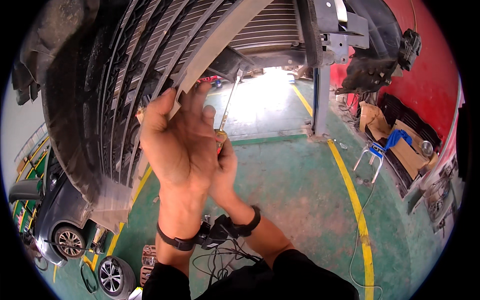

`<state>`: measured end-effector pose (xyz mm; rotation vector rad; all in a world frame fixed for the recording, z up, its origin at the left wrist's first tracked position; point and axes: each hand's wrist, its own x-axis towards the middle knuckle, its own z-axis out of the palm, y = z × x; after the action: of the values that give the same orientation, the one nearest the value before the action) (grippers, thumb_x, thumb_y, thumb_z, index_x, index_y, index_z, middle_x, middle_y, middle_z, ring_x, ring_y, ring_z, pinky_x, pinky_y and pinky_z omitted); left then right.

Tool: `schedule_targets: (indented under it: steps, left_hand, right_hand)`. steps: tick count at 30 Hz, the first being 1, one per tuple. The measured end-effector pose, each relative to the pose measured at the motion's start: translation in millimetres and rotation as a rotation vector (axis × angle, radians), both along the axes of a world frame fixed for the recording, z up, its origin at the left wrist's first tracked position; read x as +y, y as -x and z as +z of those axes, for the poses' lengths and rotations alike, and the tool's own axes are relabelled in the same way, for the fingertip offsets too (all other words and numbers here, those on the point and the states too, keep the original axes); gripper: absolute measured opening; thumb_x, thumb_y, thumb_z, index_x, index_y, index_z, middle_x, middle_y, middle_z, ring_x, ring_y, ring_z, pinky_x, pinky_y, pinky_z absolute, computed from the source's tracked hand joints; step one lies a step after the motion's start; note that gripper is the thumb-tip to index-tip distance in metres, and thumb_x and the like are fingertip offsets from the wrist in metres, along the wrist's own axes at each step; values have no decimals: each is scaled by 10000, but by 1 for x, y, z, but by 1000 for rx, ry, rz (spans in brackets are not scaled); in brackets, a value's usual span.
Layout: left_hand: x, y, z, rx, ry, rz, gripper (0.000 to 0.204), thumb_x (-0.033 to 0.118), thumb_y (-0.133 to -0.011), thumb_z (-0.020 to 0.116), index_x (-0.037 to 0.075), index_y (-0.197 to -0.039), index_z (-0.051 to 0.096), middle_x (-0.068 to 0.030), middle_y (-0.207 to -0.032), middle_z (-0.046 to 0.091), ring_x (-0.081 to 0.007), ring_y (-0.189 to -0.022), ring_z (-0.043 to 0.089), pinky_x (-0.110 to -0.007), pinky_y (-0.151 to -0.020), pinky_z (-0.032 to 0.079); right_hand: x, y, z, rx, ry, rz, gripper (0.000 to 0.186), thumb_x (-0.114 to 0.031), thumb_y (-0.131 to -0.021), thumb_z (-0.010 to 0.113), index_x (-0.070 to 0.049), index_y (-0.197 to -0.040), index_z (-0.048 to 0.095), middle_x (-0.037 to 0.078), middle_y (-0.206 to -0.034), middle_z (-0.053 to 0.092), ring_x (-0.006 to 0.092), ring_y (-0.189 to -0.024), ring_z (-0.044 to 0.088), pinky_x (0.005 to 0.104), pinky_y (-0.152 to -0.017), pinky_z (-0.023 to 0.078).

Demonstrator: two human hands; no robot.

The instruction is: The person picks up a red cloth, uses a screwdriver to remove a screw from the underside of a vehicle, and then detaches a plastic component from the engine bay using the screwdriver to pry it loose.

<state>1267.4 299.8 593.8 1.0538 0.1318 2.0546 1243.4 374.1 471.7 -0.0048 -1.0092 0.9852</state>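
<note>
A car's raised front bumper with a slatted black grille (125, 100) fills the upper left, with a radiator (260, 22) behind it. My left hand (180, 135), palm toward me, grips the lower edge of a grey trim strip (218, 37) with thumb and curled fingers. Just behind it, partly hidden, my right hand (225, 162) holds a long screwdriver (227, 110) by its yellow-and-red handle. The blade points up to a black plastic part (225, 65) below the radiator; whether its tip touches cannot be made out.
A dark car (62, 200), a loose wheel (115, 277) and an open tool case (148, 262) are low left. Right are a metal stool (375, 152), cardboard (407, 142) and a red wall (425, 75). Cables (225, 265) hang below my wrists. A post (320, 100) edges the bright doorway.
</note>
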Motion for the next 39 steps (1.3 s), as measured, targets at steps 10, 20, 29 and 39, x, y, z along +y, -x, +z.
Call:
schedule_targets:
  steps: [10,20,29,39]
  left_hand:
    - [5,-2,-1,-61,-35,59,391,192,-953,573,-29,-1275,596,-200,-1265,645,-272,-1058,650,-361,-824,502]
    - [4,-2,1,-102,-47,53,383,189,-946,563,-51,-1236,628,-212,-1205,676,-268,-984,658,-368,-814,506]
    - [13,-14,4,-108,-79,130,289,207,-950,604,0,-1149,635,-154,-1146,666,-256,-993,633,-348,-857,496]
    - [5,-15,-1,-115,-95,108,413,248,-965,544,-47,-1235,644,-204,-1252,664,-251,-997,616,-360,-829,463]
  right_hand:
    - [8,-23,-8,-118,85,1,224,-239,-1033,621,-21,-999,579,75,-671,568,149,-567,487,345,-527,439]
    - [38,-63,-27,-392,108,-56,305,-320,-1001,671,-22,-1008,605,82,-662,579,122,-593,498,316,-562,474]
    - [68,-144,1,-667,-3,-150,452,-458,-1028,584,-10,-969,580,95,-655,586,175,-568,533,332,-558,473]
    - [75,-191,34,-882,-154,-335,491,-475,-1027,571,9,-949,574,156,-623,558,299,-525,540,379,-536,461]
